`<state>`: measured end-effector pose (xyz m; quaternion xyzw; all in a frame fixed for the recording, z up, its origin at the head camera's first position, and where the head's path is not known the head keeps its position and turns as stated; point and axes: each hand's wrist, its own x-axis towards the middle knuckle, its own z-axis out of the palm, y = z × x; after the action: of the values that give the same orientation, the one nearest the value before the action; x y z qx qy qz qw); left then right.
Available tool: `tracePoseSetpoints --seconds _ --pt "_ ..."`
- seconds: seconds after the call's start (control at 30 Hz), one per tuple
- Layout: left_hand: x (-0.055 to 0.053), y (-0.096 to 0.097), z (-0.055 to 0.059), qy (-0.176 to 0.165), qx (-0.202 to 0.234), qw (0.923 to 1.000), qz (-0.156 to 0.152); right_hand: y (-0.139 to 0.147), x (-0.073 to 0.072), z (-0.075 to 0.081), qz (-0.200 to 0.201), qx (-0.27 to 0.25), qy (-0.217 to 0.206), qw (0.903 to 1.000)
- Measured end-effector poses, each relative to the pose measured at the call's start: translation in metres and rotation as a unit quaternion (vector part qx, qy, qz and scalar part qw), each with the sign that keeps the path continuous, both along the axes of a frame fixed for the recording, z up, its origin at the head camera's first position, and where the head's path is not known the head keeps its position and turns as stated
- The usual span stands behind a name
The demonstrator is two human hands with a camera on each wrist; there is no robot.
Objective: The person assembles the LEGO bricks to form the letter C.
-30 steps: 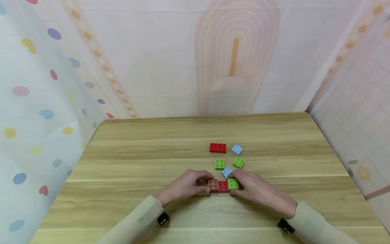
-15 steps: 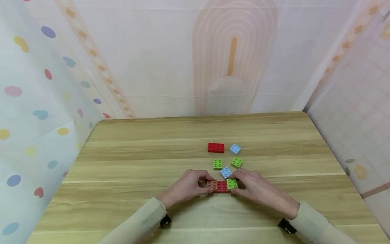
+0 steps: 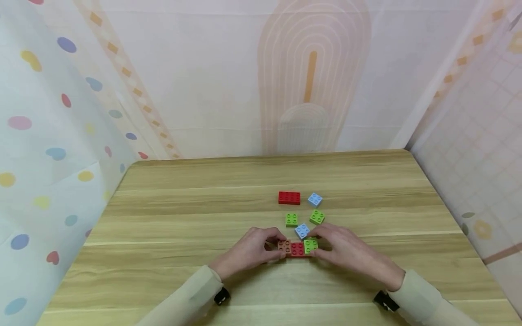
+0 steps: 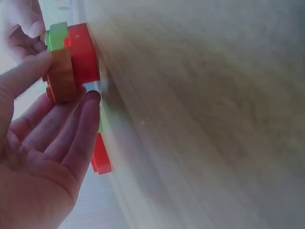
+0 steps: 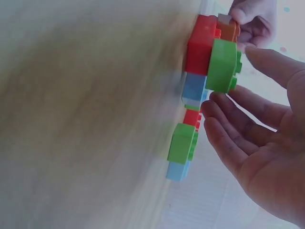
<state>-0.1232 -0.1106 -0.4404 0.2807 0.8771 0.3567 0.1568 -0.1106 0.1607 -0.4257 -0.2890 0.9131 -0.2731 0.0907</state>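
A long red brick (image 3: 297,249) lies on the table with an orange-brown brick (image 3: 284,246) on its left end and a green brick (image 3: 311,246) on its right end. Thumb and fingers of my left hand (image 3: 253,246) pinch the orange-brown brick, as the left wrist view also shows. Around the green brick, my right hand (image 3: 346,249) has its thumb and fingers spread; in the right wrist view a small gap shows between thumb and green brick (image 5: 222,66). A light blue brick (image 3: 302,231) sits just behind the stack, close to the right fingertips.
Farther back on the wooden table (image 3: 183,203) are two loose green bricks, one square-on (image 3: 291,220) and another turned green brick (image 3: 316,217). Behind them lie a second long red brick (image 3: 289,198) and another light blue brick (image 3: 315,199). Patterned cloth (image 3: 204,81) hangs beyond the table.
The right fingers have loosened from the green brick and drawn slightly away. My left hand keeps its pinch on the orange-brown brick. The loose bricks lie as before.
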Motion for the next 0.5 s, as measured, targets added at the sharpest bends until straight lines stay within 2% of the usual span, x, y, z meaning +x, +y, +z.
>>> tracePoseSetpoints --seconds 0.33,0.5 --pt "0.000 -0.004 0.003 -0.033 -0.001 0.9992 -0.023 0.005 -0.009 0.004 -0.009 -0.048 0.056 0.9972" --pt "0.000 -0.007 0.003 -0.042 0.009 0.9987 -0.026 0.006 -0.016 0.006 0.011 -0.065 0.077 0.9948"
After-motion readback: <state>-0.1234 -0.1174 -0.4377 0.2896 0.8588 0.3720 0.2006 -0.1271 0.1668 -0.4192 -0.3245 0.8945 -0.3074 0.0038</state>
